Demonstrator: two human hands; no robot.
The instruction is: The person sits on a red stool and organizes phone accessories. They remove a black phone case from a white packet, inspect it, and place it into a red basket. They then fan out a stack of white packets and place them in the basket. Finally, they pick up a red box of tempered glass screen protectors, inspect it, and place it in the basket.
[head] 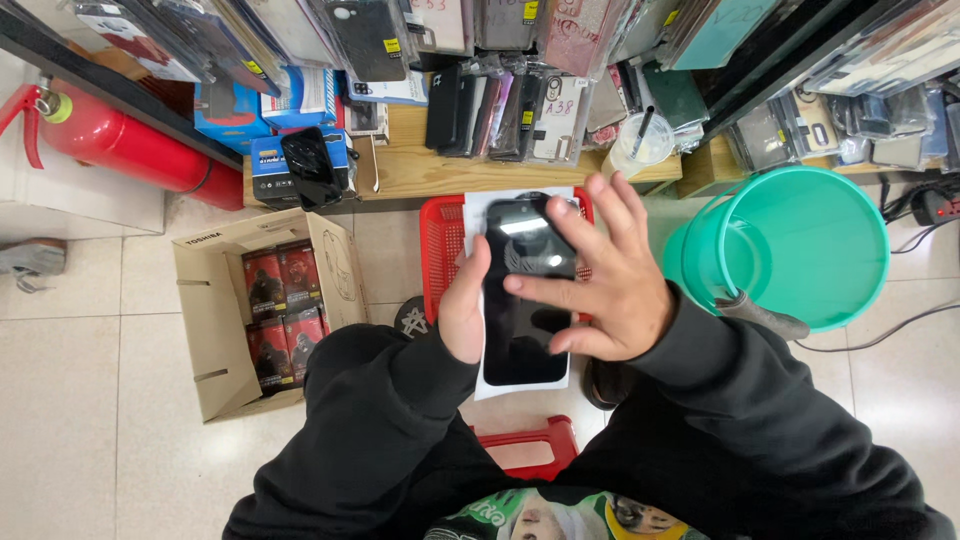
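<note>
A black smartphone (524, 300) lies flat on a white backing sheet (490, 385), held up in front of me. My left hand (465, 305) grips its left edge from beneath. My right hand (605, 275) is spread over the phone's right side, thumb and forefinger pressing on the dark glass, the other fingers splayed upward. Both arms wear black sleeves.
A red plastic basket (440, 250) sits below the phone. A teal bucket (800, 245) stands right, a cardboard box (215, 330) of red cartons left, a red fire extinguisher (120, 140) far left. A wooden shelf (440, 165) of phone cases runs along the back. A red stool (530, 445) is between my legs.
</note>
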